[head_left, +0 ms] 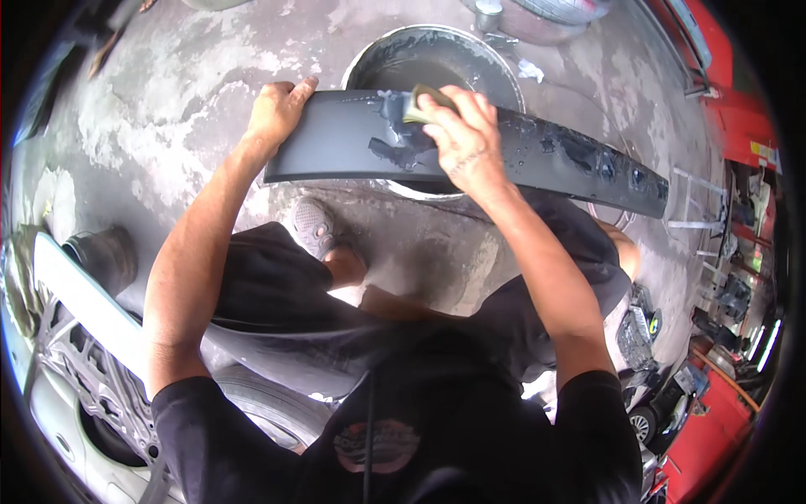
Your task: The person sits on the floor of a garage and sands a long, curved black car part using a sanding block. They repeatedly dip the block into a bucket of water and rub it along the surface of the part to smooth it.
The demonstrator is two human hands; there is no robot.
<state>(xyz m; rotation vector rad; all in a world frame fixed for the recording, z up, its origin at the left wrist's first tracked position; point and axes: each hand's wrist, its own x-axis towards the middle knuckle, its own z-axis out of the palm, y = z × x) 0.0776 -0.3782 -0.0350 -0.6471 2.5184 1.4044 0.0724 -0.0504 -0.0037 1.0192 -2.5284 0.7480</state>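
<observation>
A long, curved dark grey car body panel [336, 139] lies across the top of a round tub [357, 63] that holds murky grey liquid. Its surface is wet, with dark worn patches in the middle and toward the right end. At the panel's upper left corner my left hand [279, 113] grips the edge, thumb along the top and fingers partly hidden behind it. My right hand [466, 139] is closed on a folded olive-yellow piece of sandpaper [416, 107], pressed against the panel's upper middle beside a pale smeared patch.
My knees and one grey clog [312, 227] are below the panel. A dark bucket [102, 259] stands at left, near a pale car door [84, 294]. Behind me lies a tyre [264, 403]. A metal can [488, 15] and white scrap [530, 70] sit beyond the tub; red bodywork [743, 126] is at right.
</observation>
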